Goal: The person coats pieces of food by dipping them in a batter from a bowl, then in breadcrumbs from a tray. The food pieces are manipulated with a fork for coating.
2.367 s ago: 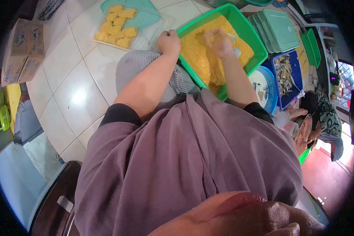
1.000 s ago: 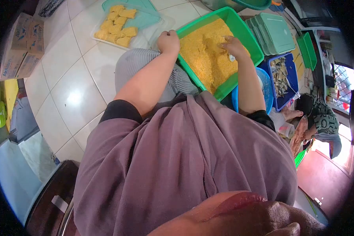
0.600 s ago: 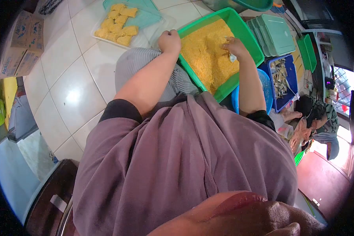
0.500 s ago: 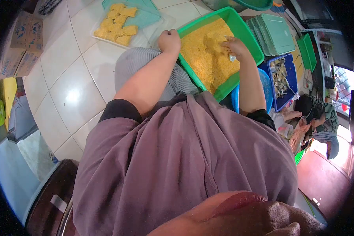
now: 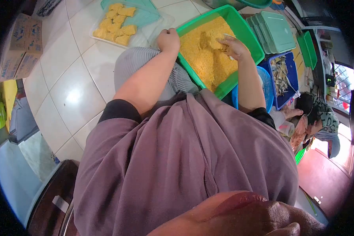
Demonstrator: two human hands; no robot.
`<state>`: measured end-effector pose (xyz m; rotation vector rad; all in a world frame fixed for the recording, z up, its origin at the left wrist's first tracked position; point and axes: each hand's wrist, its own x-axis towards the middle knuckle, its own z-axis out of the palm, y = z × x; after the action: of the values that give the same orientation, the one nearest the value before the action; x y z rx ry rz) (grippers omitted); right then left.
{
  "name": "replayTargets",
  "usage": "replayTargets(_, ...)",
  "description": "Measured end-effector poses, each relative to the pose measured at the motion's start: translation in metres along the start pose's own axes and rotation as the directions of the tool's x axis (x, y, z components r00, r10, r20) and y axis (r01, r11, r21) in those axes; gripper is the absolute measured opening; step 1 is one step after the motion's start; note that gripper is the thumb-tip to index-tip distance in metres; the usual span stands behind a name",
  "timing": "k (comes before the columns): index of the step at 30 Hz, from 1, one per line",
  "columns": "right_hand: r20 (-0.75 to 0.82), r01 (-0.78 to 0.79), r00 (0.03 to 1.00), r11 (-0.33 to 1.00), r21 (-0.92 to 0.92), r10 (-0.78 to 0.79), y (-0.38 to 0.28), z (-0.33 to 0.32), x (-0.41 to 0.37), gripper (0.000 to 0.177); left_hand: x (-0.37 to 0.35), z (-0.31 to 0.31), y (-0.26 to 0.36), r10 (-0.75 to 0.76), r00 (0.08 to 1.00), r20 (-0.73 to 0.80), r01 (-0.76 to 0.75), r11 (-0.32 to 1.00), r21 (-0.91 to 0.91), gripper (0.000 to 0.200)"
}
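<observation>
My right hand is over the green tub, its fingers closed on a crumb-coated piece. Something small and white shows by that hand. Yellow-orange crumbs cover the tub's bottom, with a darker hollow near the piece. My left hand is curled into a fist beside the tub's left rim, above my knee; what it may hold is hidden. To its left, a clear plastic tray bears several coated pieces laid in rows.
Right of the tub are a blue basin, stacked pale-green containers and a dark-blue crate holding wrapper-like scraps. Another person sits at the far right. A cardboard box stands on the tiled floor at left.
A coated piece now shows in my right hand, lifted from the crumbs, where a dark hollow appears. My left hand has stayed in place. The other person's head has shifted slightly.
</observation>
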<state>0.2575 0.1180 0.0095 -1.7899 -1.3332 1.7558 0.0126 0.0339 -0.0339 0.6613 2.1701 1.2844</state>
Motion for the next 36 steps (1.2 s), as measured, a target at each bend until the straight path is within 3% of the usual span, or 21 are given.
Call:
replayTargets(6,0.101,0.023,0.993,0.955,0.296,-0.055,-0.001,0.000,-0.011,0.061,-0.001,-0.001,0.003,0.014,1.000,-0.026,-0.013,0.999,0.043,0.036)
replayTargets(12,0.063,0.054,0.996,0.973,0.224,-0.069,0.002,0.000,-0.007,0.058,0.000,-0.001,0.002,0.018,1.000,-0.012,-0.018,0.999,0.045,0.037)
replayTargets(14,0.067,0.065,0.995,0.996,0.064,-0.069,0.000,-0.001,-0.007,0.059,-0.001,-0.003,0.003,0.022,1.000,-0.012,-0.021,0.999,0.037,0.036)
replayTargets(18,0.103,0.057,0.993,0.998,-0.035,-0.053,-0.013,0.005,-0.023,0.056,-0.002,-0.004,0.005,0.023,1.000,-0.007,-0.023,0.999,0.027,0.036)
replayTargets(20,0.164,0.277,0.957,0.915,-0.292,-0.238,0.007,-0.009,-0.002,0.050,-0.003,-0.003,0.002,0.013,1.000,-0.004,-0.013,1.000,0.028,0.035)
replayTargets(22,0.105,0.283,0.959,0.882,-0.378,-0.262,0.024,-0.020,0.011,0.038,0.000,-0.001,0.001,0.003,1.000,-0.001,-0.003,1.000,0.029,0.035)
replayTargets(24,-0.095,0.093,0.988,0.953,-0.289,-0.125,0.033,-0.027,0.019,0.023,-0.002,-0.004,0.003,0.008,1.000,0.009,-0.008,1.000,0.026,0.036)
replayTargets(25,0.020,0.138,0.985,0.712,-0.689,-0.171,0.035,-0.031,0.025,0.022,-0.001,-0.004,0.004,0.009,1.000,0.012,-0.010,1.000,0.023,0.037)
replayTargets(26,0.144,0.187,0.977,0.313,-0.931,-0.155,0.034,-0.032,0.027,0.023,-0.001,-0.004,0.004,0.002,1.000,0.002,-0.002,1.000,0.005,0.036)
replayTargets(28,0.085,0.076,0.995,0.144,-0.987,0.057,0.044,-0.031,0.024,0.031,-0.003,-0.002,0.003,-0.012,1.000,-0.010,0.012,1.000,-0.026,0.036)
replayTargets(30,-0.103,-0.352,0.902,0.577,-0.737,0.420,0.037,0.006,-0.013,0.041,-0.001,-0.001,0.000,-0.023,1.000,0.002,0.023,1.000,-0.017,0.036)
replayTargets(33,0.108,-0.028,0.977,0.610,-0.792,0.184,0.076,0.028,-0.004,0.048,0.001,0.000,0.003,-0.033,0.999,0.011,0.034,0.999,-0.010,0.036)
replayTargets(35,0.070,-0.052,0.993,0.902,-0.428,0.090,0.086,0.029,0.004,0.051,-0.001,-0.001,0.001,-0.034,0.999,0.008,0.034,0.999,-0.009,0.037)
replayTargets(36,0.034,-0.044,0.998,0.978,-0.204,0.052,0.087,0.030,0.006,0.053,0.000,-0.001,0.000,-0.024,1.000,0.003,0.024,1.000,-0.015,0.037)
